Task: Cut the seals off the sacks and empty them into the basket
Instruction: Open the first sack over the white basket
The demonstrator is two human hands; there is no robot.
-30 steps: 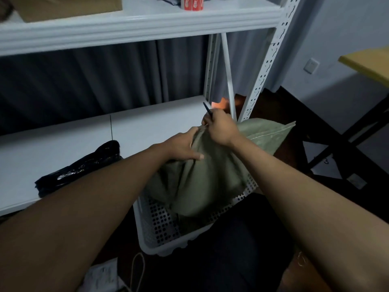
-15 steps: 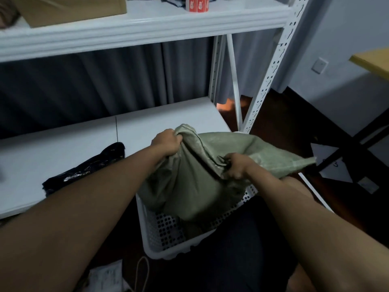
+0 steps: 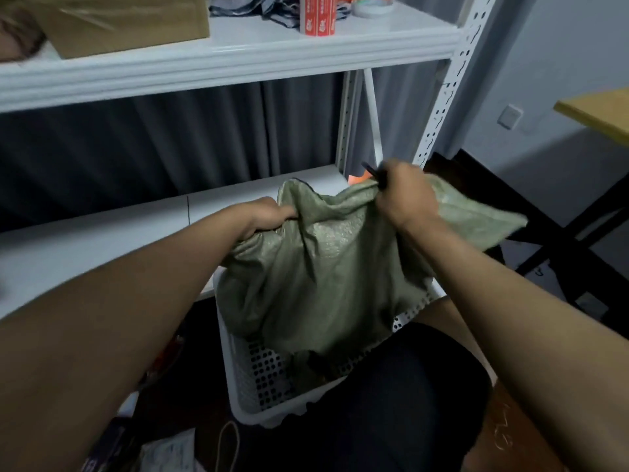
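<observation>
A green woven sack (image 3: 320, 277) hangs over a white perforated basket (image 3: 262, 379) on the floor, its lower end down inside the basket. My left hand (image 3: 265, 216) grips the sack's upper left fold. My right hand (image 3: 405, 192) is closed on the upper right part of the sack, and a thin dark tool (image 3: 372, 172) sticks out from its fingers. What the tool is I cannot tell. The sack's contents are hidden.
A white metal rack stands behind, its lower shelf (image 3: 102, 240) just beyond the basket and its upright post (image 3: 442, 107) to the right. A cardboard box (image 3: 119, 22) and a red tape roll (image 3: 318, 15) sit on the upper shelf. A black table frame (image 3: 561, 233) is at the right. My dark-clothed knee (image 3: 391, 403) is against the basket.
My right hand has risen from the sack's lower middle to its upper right edge, lifting that side. My left hand keeps its grip on the left fold.
</observation>
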